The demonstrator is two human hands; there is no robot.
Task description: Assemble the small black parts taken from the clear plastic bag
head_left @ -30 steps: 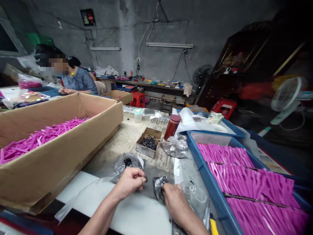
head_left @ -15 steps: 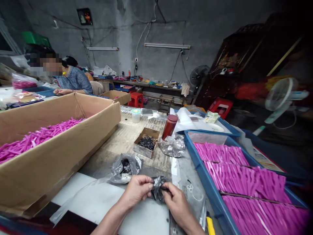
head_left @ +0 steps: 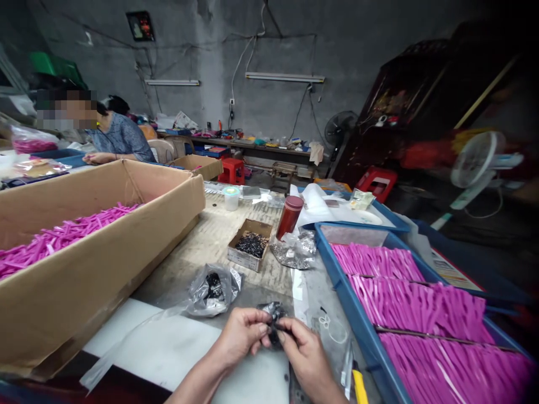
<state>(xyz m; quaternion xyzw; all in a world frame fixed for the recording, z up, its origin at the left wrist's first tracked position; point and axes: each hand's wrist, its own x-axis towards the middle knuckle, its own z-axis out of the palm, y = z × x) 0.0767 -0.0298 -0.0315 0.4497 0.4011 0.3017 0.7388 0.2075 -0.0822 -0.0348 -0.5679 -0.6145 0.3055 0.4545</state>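
Both hands meet at a small black plastic bag (head_left: 273, 310) above the front of the table. My left hand (head_left: 244, 334) pinches its left side between thumb and fingers. From the right, my right hand (head_left: 301, 348) grips it the same way, fingertips almost touching the left ones. The bag is crumpled and shiny; whatever may be inside is hidden. Just beyond my left hand lies an opened clear plastic bag (head_left: 225, 289) with small black pieces in it. Farther off, a small cardboard box (head_left: 246, 260) holds many tiny dark parts.
A large cardboard box (head_left: 126, 241) of pink strips stands left. At right, a blue tray (head_left: 337, 280) holds rows of pink strips. A red-lidded jar (head_left: 289, 216) and a bag of small metal parts (head_left: 295, 252) stand behind. A yellow-handled cutter (head_left: 359, 384) lies near my right wrist. Another person (head_left: 120, 134) sits far left.
My fingertips have come closer together on the black bag, which now looks more bunched. The whole view has shifted slightly; the other things stay where they were.
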